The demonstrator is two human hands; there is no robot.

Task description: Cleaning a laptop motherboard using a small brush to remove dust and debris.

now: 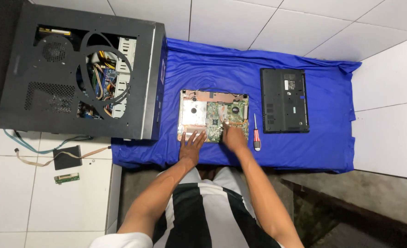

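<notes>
A white tiled floor (pixel 240 23) carries everything, with a blue cloth (pixel 203 69) spread flat across it. On the cloth lie an opened laptop base (pixel 212 120) with its green board bared, a red-handled screwdriver (pixel 256 134) just beside it, and a black laptop bottom cover (pixel 284 100) further along. A black computer case (pixel 42 101) lies on its side, overlapping the cloth's edge. Near it, on bare tile, rest a small black drive (pixel 67 158), a flat ribbon cable (pixel 31 160) and a small green circuit board (pixel 66 178).

Smooth blue cloth (pixel 281 156), matt black plastic cover (pixel 284 100), perforated metal case (pixel 52 69), glossy tiles (pixel 240 18)
</notes>
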